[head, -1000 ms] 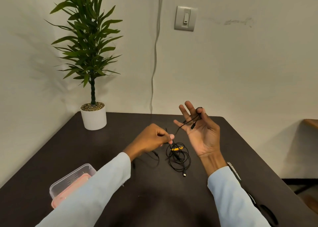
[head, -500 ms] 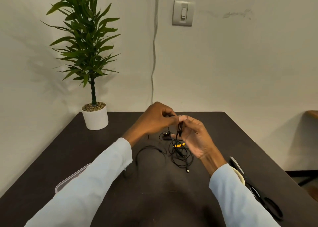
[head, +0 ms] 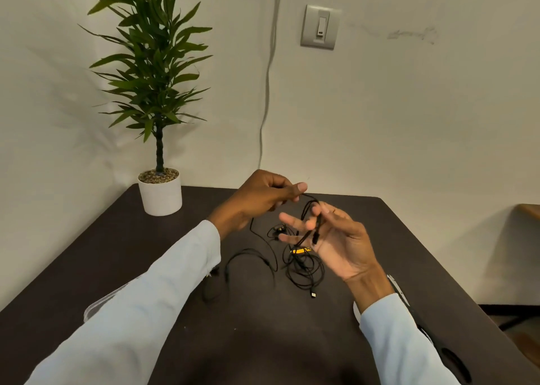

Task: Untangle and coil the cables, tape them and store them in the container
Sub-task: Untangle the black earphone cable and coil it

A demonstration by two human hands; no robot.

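Since a moment ago, my right hand (head: 333,238) has opened, cable (head: 311,224) draped through its spread fingers; my left hand (head: 263,199) pinches the strand above the table (head: 380,238).

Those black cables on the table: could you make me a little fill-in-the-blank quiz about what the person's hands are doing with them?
1. The left hand pinches a black cable between the fingers and the ____.
2. The right hand has its fingers spread, with the cable looped over them, and its palm faces ____.
3. The rest of the tangle lies on the dark ____.
4. The potted plant stands at the table's far ____ corner.

Missing words: thumb; up; table; left
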